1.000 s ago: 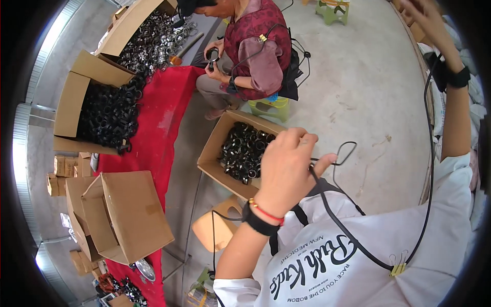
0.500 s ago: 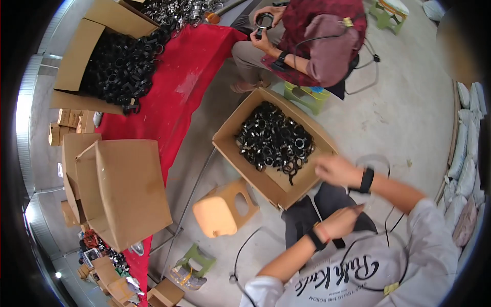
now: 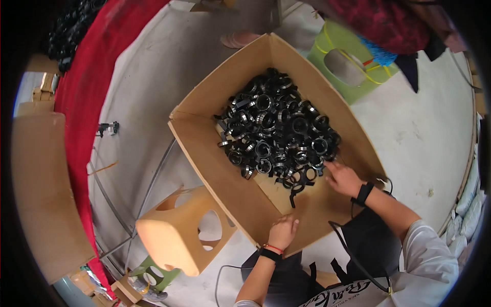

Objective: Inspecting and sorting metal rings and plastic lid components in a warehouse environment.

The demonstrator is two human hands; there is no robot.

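A deep cardboard box point(image 3: 225, 189) stands open in front of me. Inside, heaped toward its far side, lie many black and silver ring-shaped parts point(image 3: 263, 120) with short tabs. My right hand point(image 3: 345, 179) reaches in over the right wall side, index finger stretched to the heap's near right edge and thumb apart; whether it touches a ring is hard to tell. My left hand point(image 3: 283, 233) is at the box's near left corner, its fingers curled together and nothing visible in them. A few loose rings point(image 3: 296, 187) lie closest to my hands on the box floor.
An orange plastic stool point(image 3: 171, 240) stands left of the box, a green one point(image 3: 342, 66) beyond it to the right. Another person's dark red clothing point(image 3: 381, 23) shows at the top. A red-covered table point(image 3: 76, 117) runs along the left. A black cable point(image 3: 348, 250) hangs near my lap.
My view has moved down and closer to the box. Both hands have come forward, the right into the box beside the rings, the left to its near corner.
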